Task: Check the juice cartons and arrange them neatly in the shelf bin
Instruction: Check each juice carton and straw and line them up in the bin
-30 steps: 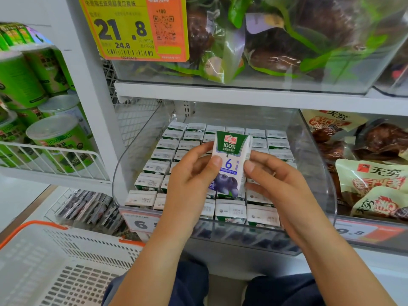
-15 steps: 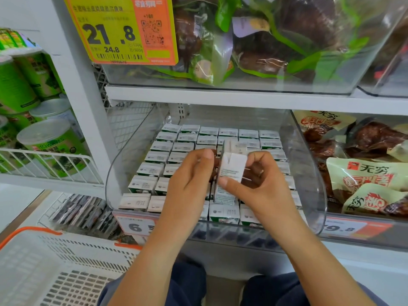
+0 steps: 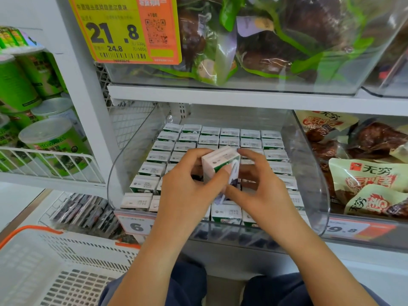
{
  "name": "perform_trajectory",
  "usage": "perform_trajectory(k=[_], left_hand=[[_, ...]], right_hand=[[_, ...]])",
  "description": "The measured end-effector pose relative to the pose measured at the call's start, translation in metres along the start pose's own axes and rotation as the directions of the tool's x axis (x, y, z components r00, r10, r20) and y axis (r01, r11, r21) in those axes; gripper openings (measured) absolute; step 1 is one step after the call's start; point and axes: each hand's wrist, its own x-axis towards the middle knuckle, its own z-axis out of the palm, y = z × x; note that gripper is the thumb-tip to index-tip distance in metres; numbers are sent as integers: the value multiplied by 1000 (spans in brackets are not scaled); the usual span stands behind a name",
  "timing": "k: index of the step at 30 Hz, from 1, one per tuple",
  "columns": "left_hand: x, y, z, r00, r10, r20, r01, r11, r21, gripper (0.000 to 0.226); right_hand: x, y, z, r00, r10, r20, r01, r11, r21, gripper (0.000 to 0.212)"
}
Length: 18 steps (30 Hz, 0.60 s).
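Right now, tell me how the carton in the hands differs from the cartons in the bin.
The held carton is lifted and tilted; the binned cartons stand upright in rows. Both hands, left and right, grip the held carton; nothing touches the binned cartons at the back. All share white tops and green trim.

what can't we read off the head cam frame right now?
- Slot under the held carton: hidden by the left hand and right hand.
- Date print on the carton tops in the shelf bin: too small to read.
- Held carton's front face: tilted away and partly covered by fingers.
- Bin's price label: only a 6 shows; the left forearm covers the rest.
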Motion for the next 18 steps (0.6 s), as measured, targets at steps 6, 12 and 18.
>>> perform_trajectory(k=[6, 12, 18], left_hand=[[11, -3, -24, 991, 114, -66, -107, 989, 102, 33], [21, -18, -57, 995, 66, -81, -64, 998, 19, 37], [30, -22, -51, 995, 92, -30, -93, 995, -47, 41]], right_hand=[[-2, 3, -7, 997, -5, 72, 15, 990, -140, 34], [-6, 3, -7, 988, -40, 148, 105, 883, -458, 38], [-6, 4, -4, 985, -48, 164, 131, 829, -544, 37]])
